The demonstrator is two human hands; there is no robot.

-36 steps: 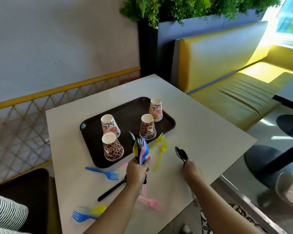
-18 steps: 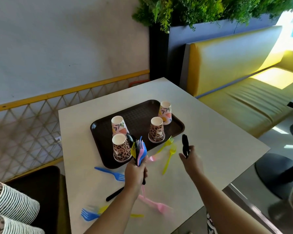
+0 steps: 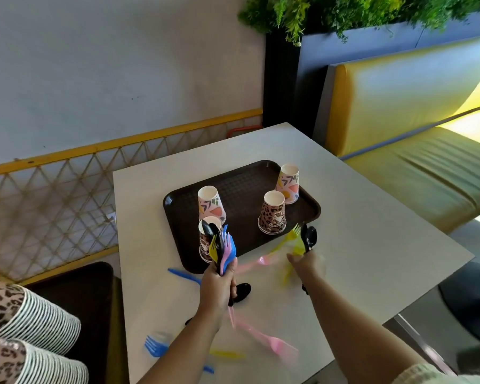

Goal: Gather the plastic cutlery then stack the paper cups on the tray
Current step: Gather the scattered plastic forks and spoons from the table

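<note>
My left hand (image 3: 219, 284) grips an upright bundle of plastic cutlery (image 3: 221, 246), black, yellow, pink and blue, in front of the brown tray (image 3: 175, 217). My right hand (image 3: 302, 263) holds a black spoon (image 3: 308, 238) near the tray's front right corner. Several upside-down paper cups stand on the tray: a floral cup (image 3: 211, 203), a leopard cup (image 3: 272, 212), a second floral cup (image 3: 288, 182), and a leopard cup (image 3: 204, 245) partly hidden behind the bundle. Loose pieces lie on the white table (image 3: 372, 245): a blue fork (image 3: 183, 275), yellow forks (image 3: 287, 239), a pink spoon (image 3: 257, 263), a pink fork (image 3: 269, 340).
Near the table's front edge lie another blue fork (image 3: 154, 349), a yellow piece (image 3: 227, 355) and a black spoon (image 3: 241, 292). Stacks of spare cups (image 3: 25, 328) sit at the lower left. A yellow bench (image 3: 413, 120) runs along the right; a mesh railing (image 3: 53, 195) stands left.
My right hand has carried the black spoon up and left, towards the tray and the bundle. My left hand keeps the bundle upright. The camera has shifted, so the table sits further right.
</note>
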